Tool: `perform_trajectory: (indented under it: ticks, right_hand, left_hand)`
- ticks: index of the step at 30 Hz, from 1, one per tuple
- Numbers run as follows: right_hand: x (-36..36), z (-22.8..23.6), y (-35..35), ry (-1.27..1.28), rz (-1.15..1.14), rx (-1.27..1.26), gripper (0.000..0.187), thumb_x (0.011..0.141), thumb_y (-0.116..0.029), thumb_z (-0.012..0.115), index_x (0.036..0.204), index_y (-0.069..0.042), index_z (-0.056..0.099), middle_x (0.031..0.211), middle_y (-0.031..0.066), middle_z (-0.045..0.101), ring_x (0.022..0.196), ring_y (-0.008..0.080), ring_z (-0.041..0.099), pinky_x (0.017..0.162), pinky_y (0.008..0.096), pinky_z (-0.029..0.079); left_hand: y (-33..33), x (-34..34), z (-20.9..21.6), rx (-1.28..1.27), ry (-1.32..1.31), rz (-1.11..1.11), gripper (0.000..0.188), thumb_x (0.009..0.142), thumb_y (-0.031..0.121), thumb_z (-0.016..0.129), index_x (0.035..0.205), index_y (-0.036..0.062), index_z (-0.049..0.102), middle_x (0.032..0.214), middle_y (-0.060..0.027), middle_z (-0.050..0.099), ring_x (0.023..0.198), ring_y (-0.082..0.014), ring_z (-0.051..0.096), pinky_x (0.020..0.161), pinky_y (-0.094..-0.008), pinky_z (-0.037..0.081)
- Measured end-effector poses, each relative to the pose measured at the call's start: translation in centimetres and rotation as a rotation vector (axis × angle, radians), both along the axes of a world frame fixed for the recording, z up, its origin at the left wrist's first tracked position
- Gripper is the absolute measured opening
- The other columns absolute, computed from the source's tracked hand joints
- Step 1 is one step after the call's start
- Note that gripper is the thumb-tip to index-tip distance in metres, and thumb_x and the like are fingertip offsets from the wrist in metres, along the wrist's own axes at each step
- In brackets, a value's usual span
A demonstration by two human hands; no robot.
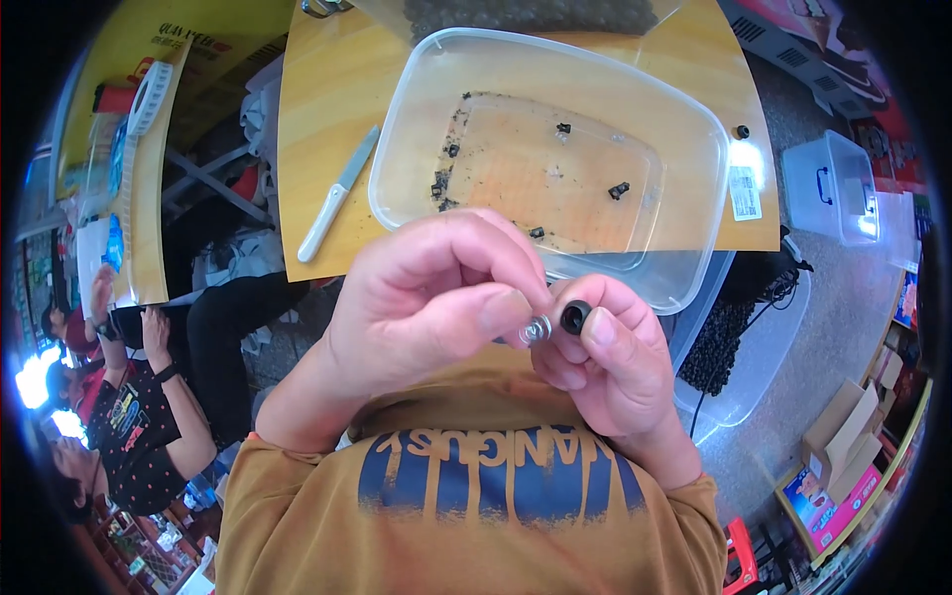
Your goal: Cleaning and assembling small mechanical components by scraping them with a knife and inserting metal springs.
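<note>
Close in front of my chest, both hands work side by side. Between the thumb and fingers of my left hand (426, 307) is a small shiny metal coil spring (536, 330). My right hand (623, 359) pinches a short black hollow cap (575, 317), its round opening turned up. Spring and cap are very near each other; whether they touch I cannot tell. Just beyond my hands stands a clear plastic tub (392, 149), with several small black pieces (619, 190) and dark crumbs scattered on its bottom.
A white-handled knife (337, 195) lies left of the tub on the wooden table (312, 109). To the right are a small black piece (742, 132) and a white label (744, 193). Many black parts (716, 347) fill a container beside me. Two people (149, 416) sit at the left.
</note>
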State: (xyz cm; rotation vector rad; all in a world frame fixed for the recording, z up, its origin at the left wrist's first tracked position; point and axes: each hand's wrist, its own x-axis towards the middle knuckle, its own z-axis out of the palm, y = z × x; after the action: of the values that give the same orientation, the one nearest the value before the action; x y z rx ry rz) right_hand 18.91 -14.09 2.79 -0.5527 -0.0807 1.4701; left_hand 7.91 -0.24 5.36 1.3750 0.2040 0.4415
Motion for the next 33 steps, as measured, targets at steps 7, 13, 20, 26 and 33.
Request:
perform_trajectory:
  ticks: [7, 13, 20, 26, 33]
  right_hand:
    - [-3.3, 2.3, 2.6, 0.064, -0.193, -0.324, 0.026, 0.089, -0.031, 0.048, 0.094, -0.006, 0.052, 0.068, -0.0018, 0.044, 0.051, 0.0084, 0.04, 0.045, 0.0193, 0.033]
    - [-1.6, 2.9, 3.4, -0.127, -0.428, 0.068, 0.033, 0.094, -0.034, 0.034, 0.102, -0.006, 0.049, 0.074, -0.0028, 0.041, 0.054, 0.0081, 0.039, 0.041, 0.0201, 0.036]
    - [0.7, 4.2, 5.6, -0.29, -0.346, 0.321, 0.036, 0.093, -0.027, 0.036, 0.111, 0.003, 0.048, 0.075, 0.0017, 0.044, 0.054, 0.0115, 0.042, 0.038, 0.0243, 0.038]
    - [4.7, 0.3, 3.3, -0.474, -0.553, 0.297, 0.033, 0.093, -0.026, 0.041, 0.107, 0.003, 0.047, 0.076, 0.0037, 0.042, 0.06, 0.0116, 0.04, 0.051, 0.0245, 0.034]
    - [5.0, -0.4, -0.1, -0.534, -0.544, 0.237, 0.031, 0.093, -0.024, 0.041, 0.104, 0.004, 0.048, 0.075, 0.0039, 0.041, 0.06, 0.0119, 0.038, 0.054, 0.0254, 0.033]
  left_hand:
    - [-4.0, 2.9, -1.5, -0.08, 0.107, 0.574, 0.011, 0.088, 0.012, 0.052, 0.092, 0.0025, 0.05, 0.066, -0.001, 0.054, 0.04, -0.0008, 0.042, 0.034, -0.015, 0.034]
    - [-1.1, 3.3, 1.1, 0.008, -0.139, 0.489, 0.02, 0.092, 0.018, 0.042, 0.09, -0.0004, 0.051, 0.073, -0.0057, 0.052, 0.06, -0.0097, 0.047, 0.055, -0.0214, 0.041]
    - [1.2, 3.0, -1.2, -0.077, -0.269, 0.394, 0.047, 0.095, 0.034, 0.024, 0.102, -0.0044, 0.05, 0.107, -0.0183, 0.055, 0.091, -0.0243, 0.057, 0.085, -0.035, 0.043]
    - [8.0, -2.8, -3.3, -0.034, -0.153, 0.495, 0.039, 0.094, 0.027, 0.03, 0.09, -0.0033, 0.054, 0.089, -0.0153, 0.058, 0.074, -0.0245, 0.058, 0.076, -0.0337, 0.045]
    - [6.0, -2.6, -3.9, 0.042, -0.064, 0.56, 0.029, 0.092, 0.021, 0.043, 0.083, -0.0038, 0.055, 0.074, -0.0119, 0.058, 0.062, -0.0167, 0.055, 0.061, -0.0273, 0.045]
